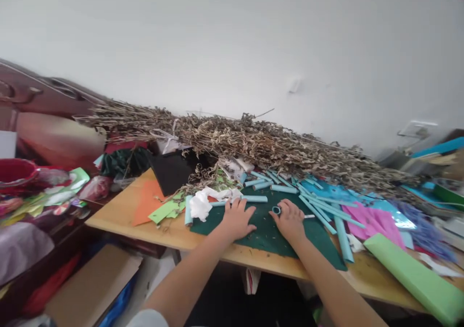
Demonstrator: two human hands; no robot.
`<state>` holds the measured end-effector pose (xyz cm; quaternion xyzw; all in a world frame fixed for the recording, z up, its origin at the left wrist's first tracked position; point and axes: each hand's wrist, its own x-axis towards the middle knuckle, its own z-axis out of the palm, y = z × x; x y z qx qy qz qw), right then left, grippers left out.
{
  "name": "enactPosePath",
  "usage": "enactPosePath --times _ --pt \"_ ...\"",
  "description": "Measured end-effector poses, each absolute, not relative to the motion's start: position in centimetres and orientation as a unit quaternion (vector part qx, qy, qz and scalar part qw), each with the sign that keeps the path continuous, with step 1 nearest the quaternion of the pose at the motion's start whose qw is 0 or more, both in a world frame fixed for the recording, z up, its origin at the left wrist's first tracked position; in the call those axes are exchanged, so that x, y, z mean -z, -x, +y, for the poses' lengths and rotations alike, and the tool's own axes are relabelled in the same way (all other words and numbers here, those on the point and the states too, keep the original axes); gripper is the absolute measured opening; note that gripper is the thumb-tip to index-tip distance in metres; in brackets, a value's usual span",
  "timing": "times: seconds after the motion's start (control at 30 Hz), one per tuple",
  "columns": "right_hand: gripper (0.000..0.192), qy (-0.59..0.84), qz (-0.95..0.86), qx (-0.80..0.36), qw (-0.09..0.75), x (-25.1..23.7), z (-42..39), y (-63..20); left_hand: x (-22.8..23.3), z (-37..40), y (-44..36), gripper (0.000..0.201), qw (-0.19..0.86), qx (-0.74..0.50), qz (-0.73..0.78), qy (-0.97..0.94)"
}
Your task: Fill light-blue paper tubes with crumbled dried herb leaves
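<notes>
Left hand [237, 218]: flat, released, palm down on dark green felt sheet [268, 232] | right hand [291, 219]: fingertips grasping small rolled blue paper ring [276, 210] on sheet | surroundings: pale blue paper tubes [286, 189], dried twig bundle [253, 141] behind on wooden desk [119, 213]

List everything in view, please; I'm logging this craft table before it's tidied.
felt: one, dark green, table centre under both hands
tubes: many, light blue, scattered right of centre
ring: one, blue, at right fingertips
twigs: one heap, dry brown, along wall
tissue: one wad, white, left of felt
card: one, orange, table left
roll: one, light green, right edge
paper: some, pink, right
table: one, wooden
left hand: flat on felt
right hand: on felt, touching ring
</notes>
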<state>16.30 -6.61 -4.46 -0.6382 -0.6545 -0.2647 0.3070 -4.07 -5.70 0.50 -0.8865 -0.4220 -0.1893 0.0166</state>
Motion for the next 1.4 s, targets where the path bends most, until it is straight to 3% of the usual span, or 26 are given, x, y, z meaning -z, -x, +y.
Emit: enactPosePath --times 0.33,0.47,0.73,1.0,1.1,1.2,1.4 --pt "0.033 0.629 -0.684 0.253 0.27 4.8 -6.5 -16.8 1.3 -10.0 11.2 0.044 0.008 0.161 -0.409 0.898" --pt "0.032 0.638 -0.687 0.237 0.256 5.1 -6.2 -17.1 1.7 -10.6 11.6 0.041 0.004 0.187 -0.432 0.882" --pt "0.047 0.661 -0.681 0.211 0.233 5.0 -5.8 -16.9 1.5 -10.8 11.2 0.047 -0.008 0.188 -0.461 0.867" --pt "0.043 0.651 -0.692 0.18 0.254 4.8 -6.1 -16.6 1.6 -10.8 11.2 0.047 -0.012 0.191 -0.46 0.867" --pt "0.03 0.636 -0.698 0.184 0.272 1.3 -4.9 -16.9 1.8 -10.7 11.2 0.045 -0.013 0.198 -0.469 0.861" --pt "0.029 0.627 -0.705 0.2 0.266 -5.9 -1.5 -16.6 1.4 -10.8 11.3 0.044 -0.011 0.184 -0.469 0.864" --pt "0.031 0.606 -0.748 0.219 0.159 -18.8 8.8 -12.0 1.9 -10.3 11.6 0.043 0.046 0.207 -0.44 0.873"
